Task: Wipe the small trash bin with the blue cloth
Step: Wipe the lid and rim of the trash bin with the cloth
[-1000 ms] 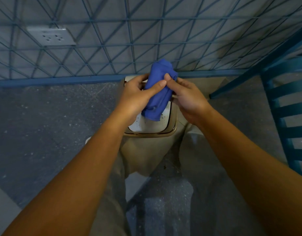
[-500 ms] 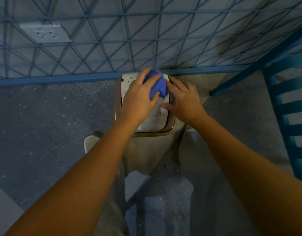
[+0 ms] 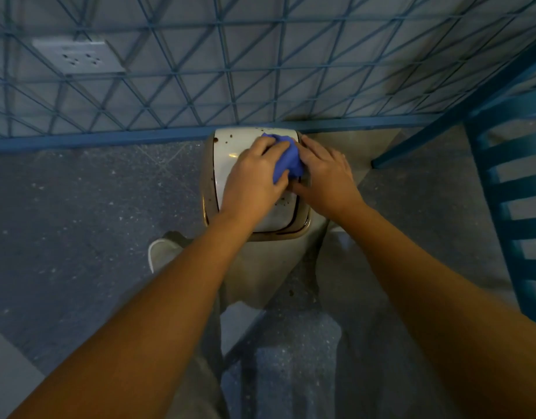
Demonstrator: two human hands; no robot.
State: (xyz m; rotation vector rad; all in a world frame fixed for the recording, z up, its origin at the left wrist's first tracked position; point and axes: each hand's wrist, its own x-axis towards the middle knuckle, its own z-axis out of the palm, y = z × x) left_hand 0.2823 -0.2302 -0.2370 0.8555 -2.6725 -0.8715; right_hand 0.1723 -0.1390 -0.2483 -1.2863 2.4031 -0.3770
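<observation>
Pressing the bunched blue cloth (image 3: 286, 158) onto the small trash bin (image 3: 230, 152) lid by the wall, the left hand (image 3: 251, 179) curls around it; the right hand (image 3: 328, 173) lies flat, fingers loosely spread, touching cloth and lid. No readable writing shows.

Both arms bare, stretched forward and down, converging at centre. Left hand (image 3: 254, 176) palm down, fingers curled, gripping cloth (image 3: 286, 160), thumb toward right hand. Right hand (image 3: 327, 176) flat, fingers spread forward, thumb tip meeting left thumb, touching cloth's right side.
</observation>
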